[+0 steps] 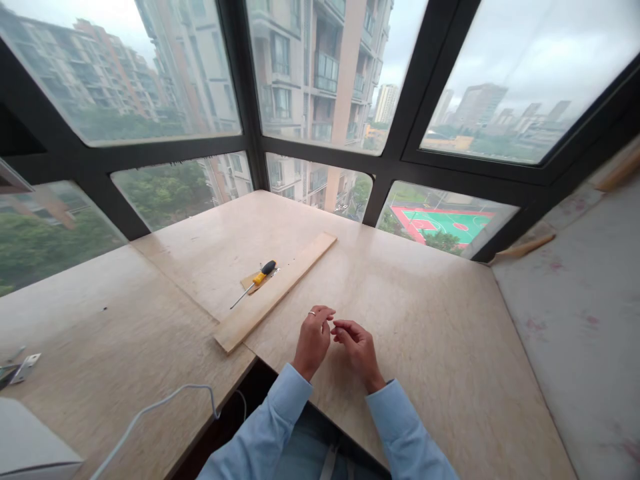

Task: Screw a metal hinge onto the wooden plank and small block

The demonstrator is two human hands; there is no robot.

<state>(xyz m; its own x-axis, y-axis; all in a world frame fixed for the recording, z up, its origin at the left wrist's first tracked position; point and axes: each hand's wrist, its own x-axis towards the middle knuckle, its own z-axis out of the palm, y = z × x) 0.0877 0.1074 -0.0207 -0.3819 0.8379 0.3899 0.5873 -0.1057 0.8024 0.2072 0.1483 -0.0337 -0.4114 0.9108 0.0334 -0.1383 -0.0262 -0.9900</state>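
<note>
My left hand and my right hand hover together over the beige stone sill, fingertips pinched and almost touching. What they pinch, if anything, is too small to see. A ring shows on the left hand. A long wooden plank lies diagonally just left of the hands. Beside it rests a screwdriver with a yellow and black handle, on a small wood piece.
Large dark-framed windows close off the sill's far edge. A white cable runs across the lower left slab. Metal hinge parts lie at the far left. A pale padded surface is at the right.
</note>
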